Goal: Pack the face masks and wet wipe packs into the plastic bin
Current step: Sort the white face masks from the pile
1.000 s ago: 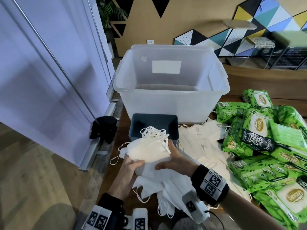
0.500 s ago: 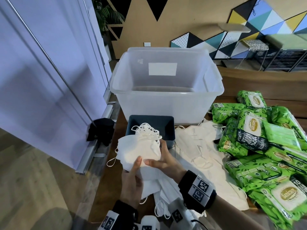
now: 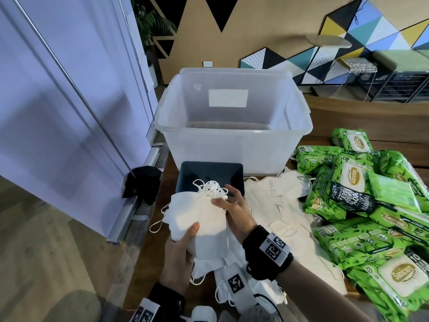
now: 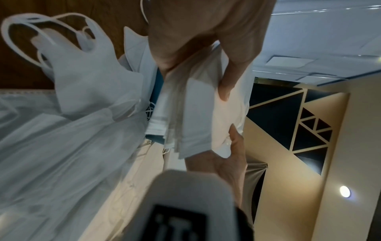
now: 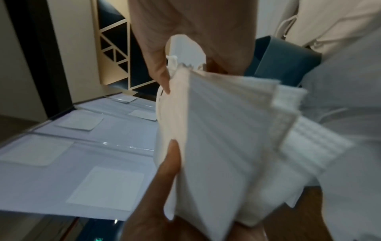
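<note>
A stack of white face masks (image 3: 197,217) is held above the table's near left corner, ear loops bunched at its far end. My left hand (image 3: 185,242) grips the near end from below with the thumb on top. My right hand (image 3: 228,205) pinches the far end by the loops. The stack's layered edge (image 4: 185,114) shows in the left wrist view and fans out (image 5: 226,130) in the right wrist view. The clear plastic bin (image 3: 232,149) stands behind and looks bare inside. Green wet wipe packs (image 3: 359,205) are heaped at the right.
A small blue bin (image 3: 185,175) sits just beyond the held stack, against the clear bin. Loose masks (image 3: 278,205) cover the table between my hands and the wipes, and more lie under my wrists (image 3: 232,275). A white partition wall (image 3: 58,112) runs along the left.
Both hands have kept hold of the mask stack. My left hand has slid under its near end with the thumb on top, and my right hand has moved up to the looped far end.
</note>
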